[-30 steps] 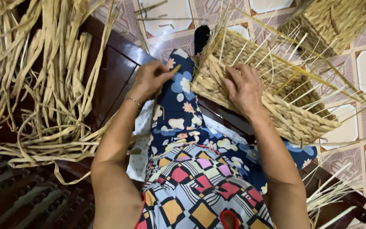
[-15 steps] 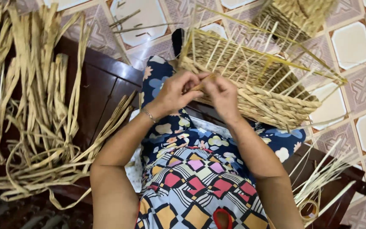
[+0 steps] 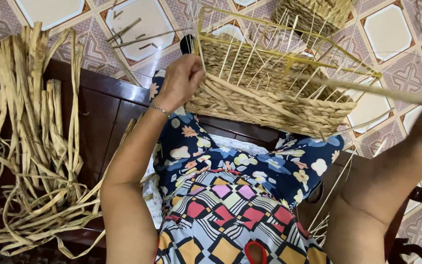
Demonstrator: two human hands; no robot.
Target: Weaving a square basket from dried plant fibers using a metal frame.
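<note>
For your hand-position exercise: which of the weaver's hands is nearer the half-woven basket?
Left. The left hand grips the half-woven basket at its near corner; the right hand is out of frame, drawn away to the right.

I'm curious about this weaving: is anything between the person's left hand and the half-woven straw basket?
Nothing visible. The left hand already grips the near corner of the half-woven straw basket, which rests on the lap. The right hand is out of frame.
</note>
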